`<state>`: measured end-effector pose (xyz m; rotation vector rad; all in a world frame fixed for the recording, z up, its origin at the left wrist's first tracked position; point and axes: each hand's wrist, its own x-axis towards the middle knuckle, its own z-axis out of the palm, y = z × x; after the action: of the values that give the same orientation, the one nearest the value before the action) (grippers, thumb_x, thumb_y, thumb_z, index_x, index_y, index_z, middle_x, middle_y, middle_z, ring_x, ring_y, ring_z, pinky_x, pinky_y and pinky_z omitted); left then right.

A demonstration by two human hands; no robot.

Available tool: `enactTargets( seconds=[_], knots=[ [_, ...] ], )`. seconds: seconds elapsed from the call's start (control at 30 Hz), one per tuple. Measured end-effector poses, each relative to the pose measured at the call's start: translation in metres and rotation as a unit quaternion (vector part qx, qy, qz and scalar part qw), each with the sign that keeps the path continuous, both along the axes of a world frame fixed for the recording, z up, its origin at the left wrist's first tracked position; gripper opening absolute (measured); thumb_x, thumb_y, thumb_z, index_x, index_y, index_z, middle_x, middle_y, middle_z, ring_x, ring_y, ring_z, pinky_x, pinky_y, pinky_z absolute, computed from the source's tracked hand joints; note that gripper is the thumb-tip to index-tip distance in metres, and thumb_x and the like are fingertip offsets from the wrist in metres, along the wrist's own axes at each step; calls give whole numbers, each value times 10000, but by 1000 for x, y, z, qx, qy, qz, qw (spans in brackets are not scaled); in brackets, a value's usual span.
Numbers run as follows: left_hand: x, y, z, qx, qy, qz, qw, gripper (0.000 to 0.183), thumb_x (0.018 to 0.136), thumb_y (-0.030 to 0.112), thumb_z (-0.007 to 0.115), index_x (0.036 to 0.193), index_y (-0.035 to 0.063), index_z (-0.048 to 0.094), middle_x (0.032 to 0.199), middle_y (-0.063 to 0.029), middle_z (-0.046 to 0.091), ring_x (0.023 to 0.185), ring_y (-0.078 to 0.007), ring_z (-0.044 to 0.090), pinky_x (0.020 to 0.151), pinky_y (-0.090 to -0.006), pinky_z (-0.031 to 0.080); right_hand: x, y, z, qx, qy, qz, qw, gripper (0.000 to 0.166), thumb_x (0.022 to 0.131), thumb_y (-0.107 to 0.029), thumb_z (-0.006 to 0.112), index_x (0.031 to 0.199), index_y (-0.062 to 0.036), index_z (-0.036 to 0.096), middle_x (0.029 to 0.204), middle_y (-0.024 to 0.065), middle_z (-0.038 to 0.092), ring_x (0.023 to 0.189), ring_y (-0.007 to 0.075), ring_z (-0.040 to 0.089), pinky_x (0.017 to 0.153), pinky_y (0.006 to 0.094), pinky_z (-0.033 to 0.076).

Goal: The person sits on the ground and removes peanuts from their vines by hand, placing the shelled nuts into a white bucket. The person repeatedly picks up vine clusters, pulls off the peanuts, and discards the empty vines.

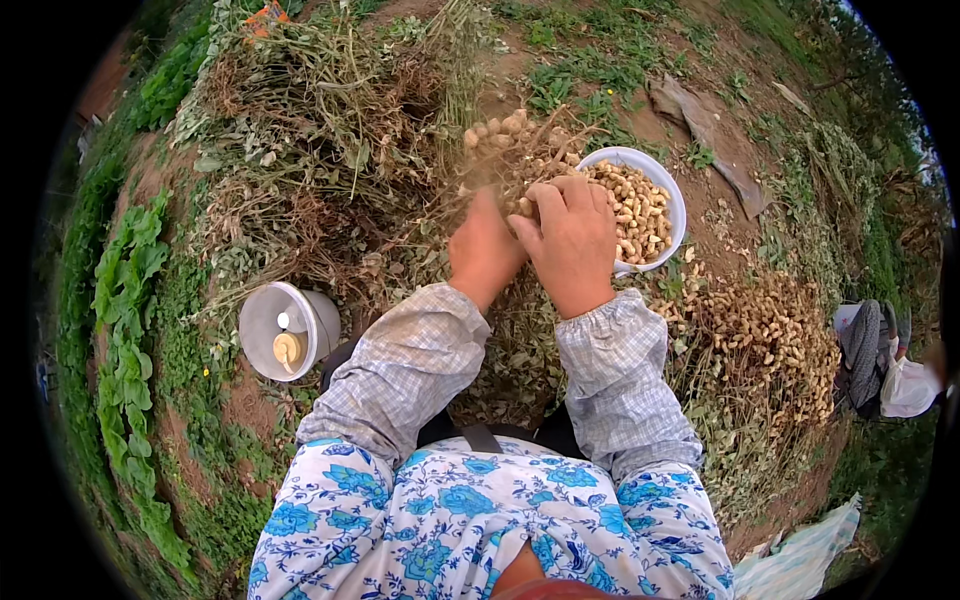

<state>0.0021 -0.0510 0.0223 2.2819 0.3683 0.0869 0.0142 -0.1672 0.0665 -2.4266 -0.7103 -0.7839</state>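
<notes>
My left hand [486, 247] is closed around the root end of a bundle of dried peanut plants [517, 161], whose stems stretch away toward the top of the view. Pods still hang on the roots, with a pale clump of peanuts [499, 133] on the far side. My right hand [574, 232] lies over the near pods of this bundle, fingers curled; whether it grips a pod is hidden beneath the fingers. Right beside it stands a white bucket [677, 196], filled with loose picked peanuts [637, 214]. The bundle's roots reach the bucket's left rim.
To the left rises a heap of dried peanut stems [322, 135]. A second white bucket [322, 322] holding a jug-like container is below it. Unpicked plants with pods [772, 345] lie at right, near bags [907, 386]. Leafy greens [135, 277] grow at far left.
</notes>
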Motion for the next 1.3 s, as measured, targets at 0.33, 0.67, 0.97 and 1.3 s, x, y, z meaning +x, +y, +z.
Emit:
enactTargets(
  seconds=[0.33, 0.67, 0.97, 1.3],
  knots=[
    [5, 4, -19, 28, -8, -27, 999, 602, 787, 312, 720, 1268, 76, 447, 1107, -222, 641, 949, -409, 652, 795, -484, 509, 3, -4, -21, 63, 21, 67, 995, 195, 727, -84, 708, 883, -79, 593, 863, 45, 607, 787, 234, 601, 698, 368, 474],
    [6, 4, 2, 37, 20, -22, 999, 732, 670, 391, 841, 1177, 41, 448, 1089, -198, 645, 970, -367, 658, 787, -448, 530, 16, -31, -18, 172, 256, 26, 951, 237, 858, -158, 692, 1039, -32, 605, 890, 65, 590, 724, 170, 616, 643, 332, 516],
    [7, 6, -6, 49, 10, -23, 998, 719, 692, 396, 817, 1168, 20, 432, 1074, -224, 641, 957, -386, 655, 769, -460, 529, 11, -14, -19, 64, 185, 5, 981, 179, 825, -219, 696, 842, -58, 621, 784, 105, 601, 694, 309, 615, 606, 416, 488],
    [2, -1, 1, 29, 13, -43, 999, 648, 696, 328, 832, 1173, 65, 479, 1023, -190, 673, 941, -378, 670, 788, -452, 530, 8, -30, -4, 47, 232, 26, 971, 218, 826, -216, 690, 769, -28, 597, 685, 99, 567, 610, 259, 577, 567, 376, 458]
  ],
)
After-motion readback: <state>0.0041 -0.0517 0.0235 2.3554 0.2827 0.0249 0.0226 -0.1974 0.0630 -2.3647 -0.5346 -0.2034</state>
